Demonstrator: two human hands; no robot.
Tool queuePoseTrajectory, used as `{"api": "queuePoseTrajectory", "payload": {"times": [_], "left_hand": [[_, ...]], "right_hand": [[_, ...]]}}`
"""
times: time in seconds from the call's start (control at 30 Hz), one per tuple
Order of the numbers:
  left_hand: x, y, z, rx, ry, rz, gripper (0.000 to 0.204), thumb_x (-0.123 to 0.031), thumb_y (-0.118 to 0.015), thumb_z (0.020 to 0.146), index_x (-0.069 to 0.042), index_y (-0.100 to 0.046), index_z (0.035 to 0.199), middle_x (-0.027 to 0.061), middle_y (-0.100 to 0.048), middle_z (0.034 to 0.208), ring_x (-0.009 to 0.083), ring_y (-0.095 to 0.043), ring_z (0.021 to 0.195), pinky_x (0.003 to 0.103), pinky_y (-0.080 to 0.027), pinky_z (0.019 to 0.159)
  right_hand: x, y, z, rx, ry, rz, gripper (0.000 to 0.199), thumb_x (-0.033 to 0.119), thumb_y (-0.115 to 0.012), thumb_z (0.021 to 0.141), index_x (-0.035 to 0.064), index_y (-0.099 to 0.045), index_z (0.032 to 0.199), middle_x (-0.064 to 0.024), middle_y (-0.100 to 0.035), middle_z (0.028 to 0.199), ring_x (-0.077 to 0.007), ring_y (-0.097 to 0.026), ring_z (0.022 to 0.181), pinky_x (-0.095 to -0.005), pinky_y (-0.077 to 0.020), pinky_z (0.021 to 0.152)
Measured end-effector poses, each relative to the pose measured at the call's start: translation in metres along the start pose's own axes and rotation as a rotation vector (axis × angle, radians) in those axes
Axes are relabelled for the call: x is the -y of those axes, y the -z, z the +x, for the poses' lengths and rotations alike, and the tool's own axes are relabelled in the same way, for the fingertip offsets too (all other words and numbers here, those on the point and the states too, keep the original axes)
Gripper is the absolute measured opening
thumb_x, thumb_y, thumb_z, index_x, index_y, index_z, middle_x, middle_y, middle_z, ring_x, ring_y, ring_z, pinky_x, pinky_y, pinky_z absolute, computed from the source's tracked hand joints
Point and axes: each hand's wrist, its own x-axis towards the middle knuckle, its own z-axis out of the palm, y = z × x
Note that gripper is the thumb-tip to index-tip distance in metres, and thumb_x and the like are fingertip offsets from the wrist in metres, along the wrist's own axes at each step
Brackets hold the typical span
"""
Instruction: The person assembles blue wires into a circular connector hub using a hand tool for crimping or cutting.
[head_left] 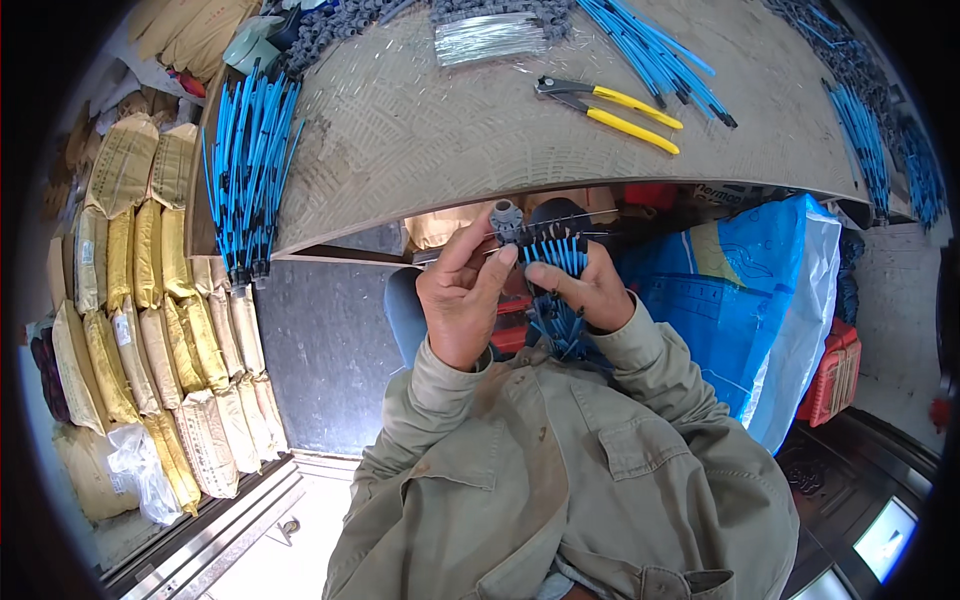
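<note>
My left hand point(462, 298) pinches a small grey plastic part point(506, 219) with a thin dark wire running off it to the right. My right hand point(592, 290) grips a bundle of short blue cables point(558, 258) with dark tips, their tails hanging down toward my chest. Both hands are raised close together just below the front edge of the worktable point(420, 130). The grey part touches the top of the blue bundle.
Yellow-handled pliers point(610, 106) lie on the table beside loose blue cables point(655, 50) and a clear bag point(490, 36). More blue cables point(245, 170) hang off the left edge. Stacked tan sacks point(150, 300) stand left; a blue plastic bag point(745, 300) and red crate point(832, 375) right.
</note>
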Motion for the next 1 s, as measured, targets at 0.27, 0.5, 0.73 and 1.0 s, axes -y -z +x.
{"api": "queuePoseTrajectory", "payload": {"times": [0.27,0.5,0.73,1.0], "left_hand": [[-0.006,-0.001,-0.004,0.027,0.028,0.008,0.039,0.007,-0.054,0.083,0.002,-0.049,0.122,0.008,-0.057,0.107,0.0105,-0.057,0.091,0.021,-0.048,0.075],[0.001,-0.003,-0.004,0.047,-0.18,0.134,0.039,0.009,-0.052,0.084,0.003,-0.048,0.122,0.008,-0.053,0.111,0.012,-0.055,0.095,0.022,-0.048,0.078],[0.0,-0.006,-0.005,0.025,-0.079,0.006,0.039,0.01,-0.052,0.083,0.004,-0.048,0.122,0.008,-0.053,0.112,0.0133,-0.055,0.098,0.023,-0.048,0.081],[0.0,-0.006,-0.006,-0.027,-0.001,-0.1,0.041,0.009,-0.058,0.08,0.004,-0.049,0.12,0.0072,-0.055,0.109,0.0137,-0.056,0.097,0.024,-0.048,0.081]], "right_hand": [[0.005,-0.005,-0.002,0.015,-0.064,0.124,0.016,0.011,-0.066,0.079,0.0034,-0.059,0.091,0.0038,-0.055,0.072,-0.0033,-0.046,0.06,-0.0186,-0.0358,0.053],[-0.004,0.004,-0.001,0.073,-0.023,0.057,0.031,0.005,-0.064,0.081,-0.0026,-0.054,0.109,-0.0083,-0.064,0.091,-0.0148,-0.064,0.08,-0.0246,-0.0513,0.069],[0.001,0.001,-0.005,0.059,-0.033,0.089,0.029,0.006,-0.061,0.083,-0.0027,-0.053,0.11,-0.0082,-0.063,0.094,-0.0141,-0.063,0.08,-0.0249,-0.0509,0.069],[-0.001,0.001,-0.004,0.065,0.021,0.046,0.03,0.011,-0.06,0.086,-0.0024,-0.052,0.112,-0.0078,-0.062,0.095,-0.0144,-0.062,0.081,-0.0258,-0.0501,0.07]]}}
